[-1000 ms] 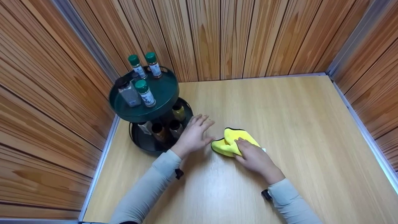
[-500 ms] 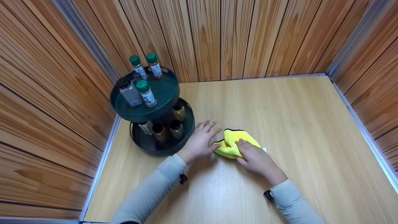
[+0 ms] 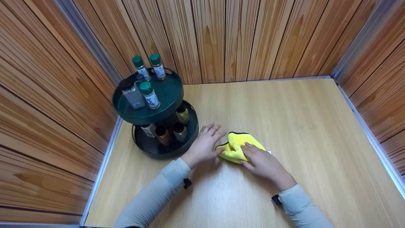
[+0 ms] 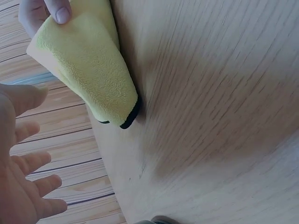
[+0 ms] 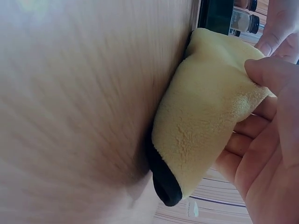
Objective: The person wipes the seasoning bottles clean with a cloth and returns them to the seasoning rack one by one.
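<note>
A yellow cloth (image 3: pixel 238 146) with black edging lies bunched on the table. My right hand (image 3: pixel 265 164) grips it, thumb on one side and fingers on the other in the right wrist view. The cloth (image 4: pixel 88 56) hangs from that hand's fingertips in the left wrist view. My left hand (image 3: pixel 205 145) is spread with straight fingers just left of the cloth. The left wrist view shows that hand (image 4: pixel 23 172) holding nothing, its thumb a small way off the fabric. Close behind its wrist stands the lower tier (image 3: pixel 158 153) of a dark green two-tier rack.
On the rack's upper tier (image 3: pixel 169 95) stand green-capped spice jars (image 3: pixel 151 98) and a larger dark-capped jar (image 3: pixel 133 96). Several jars (image 3: pixel 163 135) sit on the lower tier. Wood-panelled walls (image 3: pixel 240 41) close off the back and both sides of the table (image 3: pixel 284 114).
My left hand has moved right and slightly toward me, away from the rack to the cloth's edge. My right hand, still gripping the cloth, has shifted slightly toward me.
</note>
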`<state>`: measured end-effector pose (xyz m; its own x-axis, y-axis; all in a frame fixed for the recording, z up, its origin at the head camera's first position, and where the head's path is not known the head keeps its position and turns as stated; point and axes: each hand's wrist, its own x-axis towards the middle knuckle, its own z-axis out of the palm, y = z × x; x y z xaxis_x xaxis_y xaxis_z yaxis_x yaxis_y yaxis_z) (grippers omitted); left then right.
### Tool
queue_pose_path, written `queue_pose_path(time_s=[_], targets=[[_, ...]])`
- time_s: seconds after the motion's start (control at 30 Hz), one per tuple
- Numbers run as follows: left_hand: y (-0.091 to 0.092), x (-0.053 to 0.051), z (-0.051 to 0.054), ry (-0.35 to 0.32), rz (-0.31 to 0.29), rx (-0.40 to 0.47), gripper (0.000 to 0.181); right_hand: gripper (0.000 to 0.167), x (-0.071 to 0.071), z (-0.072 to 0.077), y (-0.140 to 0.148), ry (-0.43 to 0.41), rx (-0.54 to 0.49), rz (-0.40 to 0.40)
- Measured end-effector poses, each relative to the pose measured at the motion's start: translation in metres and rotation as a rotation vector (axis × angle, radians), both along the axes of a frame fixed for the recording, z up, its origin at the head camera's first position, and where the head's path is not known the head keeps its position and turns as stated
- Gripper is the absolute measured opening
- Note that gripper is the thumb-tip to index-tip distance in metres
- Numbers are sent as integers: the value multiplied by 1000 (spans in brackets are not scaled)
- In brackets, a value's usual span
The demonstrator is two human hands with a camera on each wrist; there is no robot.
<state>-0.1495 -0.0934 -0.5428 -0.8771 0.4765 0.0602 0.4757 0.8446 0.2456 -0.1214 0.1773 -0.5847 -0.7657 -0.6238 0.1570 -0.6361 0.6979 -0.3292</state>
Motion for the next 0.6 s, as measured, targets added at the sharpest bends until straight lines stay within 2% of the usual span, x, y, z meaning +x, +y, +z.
queue_pose_path(time_s=[0.17, 0.37, 0.6], targets=[[2, 2, 1, -37, 11, -15, 62, 59, 4, 1, 9, -29, 7, -5], [2, 3, 3, -68, 22, -22, 63, 57, 8, 3, 16, -21, -1, 13], [2, 3, 2, -60, 17, -12, 60, 54, 8, 7, 19, -50, -11, 16]])
